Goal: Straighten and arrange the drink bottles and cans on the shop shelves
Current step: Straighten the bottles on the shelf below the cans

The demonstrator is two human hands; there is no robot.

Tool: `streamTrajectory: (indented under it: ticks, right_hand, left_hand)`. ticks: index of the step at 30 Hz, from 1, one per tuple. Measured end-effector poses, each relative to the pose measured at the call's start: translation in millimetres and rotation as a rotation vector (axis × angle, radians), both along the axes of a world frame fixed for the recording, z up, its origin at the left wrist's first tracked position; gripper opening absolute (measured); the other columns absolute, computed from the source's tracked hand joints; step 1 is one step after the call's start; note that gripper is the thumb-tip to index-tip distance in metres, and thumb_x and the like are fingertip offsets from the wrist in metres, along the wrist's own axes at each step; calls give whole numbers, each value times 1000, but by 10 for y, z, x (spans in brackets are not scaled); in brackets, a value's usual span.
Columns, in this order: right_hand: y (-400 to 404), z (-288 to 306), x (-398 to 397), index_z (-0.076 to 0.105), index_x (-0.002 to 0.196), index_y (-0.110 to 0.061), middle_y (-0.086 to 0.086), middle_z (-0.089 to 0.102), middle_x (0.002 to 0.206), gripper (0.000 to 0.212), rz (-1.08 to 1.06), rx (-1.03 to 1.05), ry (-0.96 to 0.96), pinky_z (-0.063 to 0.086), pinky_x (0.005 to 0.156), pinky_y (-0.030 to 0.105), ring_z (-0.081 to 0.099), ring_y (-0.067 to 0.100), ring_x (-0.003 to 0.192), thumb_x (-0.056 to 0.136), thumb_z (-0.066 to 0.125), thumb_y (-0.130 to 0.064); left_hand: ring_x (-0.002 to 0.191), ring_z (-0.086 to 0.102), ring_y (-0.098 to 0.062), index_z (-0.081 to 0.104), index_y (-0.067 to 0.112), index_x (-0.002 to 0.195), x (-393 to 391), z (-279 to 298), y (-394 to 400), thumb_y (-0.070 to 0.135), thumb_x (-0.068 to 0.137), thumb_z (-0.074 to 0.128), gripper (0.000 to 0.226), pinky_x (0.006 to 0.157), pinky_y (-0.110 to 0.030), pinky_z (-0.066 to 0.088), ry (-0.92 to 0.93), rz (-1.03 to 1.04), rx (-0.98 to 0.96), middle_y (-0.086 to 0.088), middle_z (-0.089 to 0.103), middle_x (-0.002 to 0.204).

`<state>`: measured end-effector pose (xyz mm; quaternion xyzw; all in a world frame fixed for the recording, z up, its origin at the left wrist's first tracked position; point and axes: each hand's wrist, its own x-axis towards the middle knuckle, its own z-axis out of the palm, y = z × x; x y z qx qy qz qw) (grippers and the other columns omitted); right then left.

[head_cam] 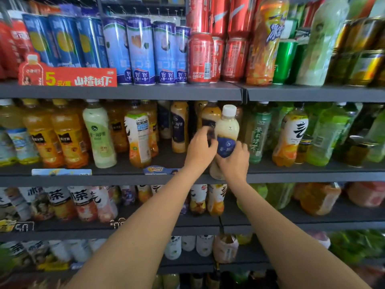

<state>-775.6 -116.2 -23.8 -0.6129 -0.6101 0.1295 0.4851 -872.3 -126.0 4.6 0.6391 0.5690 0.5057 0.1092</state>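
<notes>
Steadying a cream bottle [226,130] at the near edge of the middle shelf [125,176].
Right hand [233,161] grips its blue label, left hand [201,149] curls fingers round the brown bottle [210,117] just left; best seat the base flat, label forward.

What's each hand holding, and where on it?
Both hands grip the white-capped cream bottle at its dark blue label: right hand from below, left hand from the left side.
</notes>
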Motion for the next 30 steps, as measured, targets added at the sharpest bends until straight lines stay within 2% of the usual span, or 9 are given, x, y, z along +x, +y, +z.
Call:
streamTrajectory:
  ticks: [2, 4, 9, 11, 16, 22, 27, 30]
  right_hand:
    - [-7, 4, -128, 52, 114, -2, 15, 50, 117, 49, 61, 36, -14, 41, 87, 37, 47, 31, 110, 77, 73, -27]
    - [-12, 39, -308, 53, 113, -2, 14, 49, 118, 47, 125, 61, -30, 42, 86, 35, 49, 31, 108, 76, 73, -23]
    - [-8, 156, -836, 53, 114, -3, 13, 49, 118, 50, 219, 83, -81, 44, 85, 37, 51, 31, 108, 75, 74, -26]
    - [15, 188, -1050, 52, 116, -3, 13, 49, 119, 58, 239, 66, -114, 44, 84, 39, 51, 31, 109, 72, 77, -31]
    - [108, 181, -1412, 50, 122, -5, 11, 47, 125, 66, 204, -60, -91, 47, 87, 42, 49, 30, 116, 72, 77, -38]
    - [291, 215, -1577, 52, 117, -4, 12, 50, 123, 67, 198, -132, -74, 48, 86, 40, 55, 30, 110, 69, 78, -43]
    - [365, 236, -1524, 47, 124, -6, 12, 54, 127, 67, 389, -255, -137, 42, 95, 33, 52, 27, 118, 72, 79, -34]
    - [347, 251, -1476, 51, 122, -6, 10, 58, 125, 60, 411, -270, -149, 42, 88, 28, 54, 24, 117, 73, 79, -26]
  left_hand:
    - [106, 57, -17, 53, 10, 117, -134, -2, -94, 13, 88, 53, 29, 82, -23, 44, 14, 16, 59, -5, 61, 113]
    - [104, 56, -16, 53, 11, 118, -333, -7, -180, 17, 86, 57, 33, 81, -23, 42, 96, 52, 78, -4, 61, 112]
    - [114, 49, -23, 49, 10, 127, -899, 37, -330, 24, 89, 55, 41, 94, -34, 42, 353, 267, 103, -8, 54, 121]
    - [117, 46, -25, 48, 10, 128, -1128, 56, -402, 20, 89, 54, 41, 96, -36, 39, 378, 363, 116, -10, 50, 124]
    - [117, 43, -28, 43, 6, 126, -1530, 38, -416, 24, 83, 65, 51, 98, -36, 40, 207, 571, 40, -14, 43, 126]
    - [129, 37, -35, 27, 0, 138, -1727, 19, -227, 33, 85, 65, 73, 104, -40, 33, 69, 533, -241, -18, 36, 140]
    - [124, 44, -38, 31, 1, 133, -1792, -25, -42, 27, 87, 63, 62, 99, -45, 40, 19, 424, -352, -19, 45, 137]
    - [123, 47, -35, 34, 3, 132, -1784, -48, -2, 23, 88, 62, 56, 97, -43, 40, 6, 421, -329, -17, 46, 135]
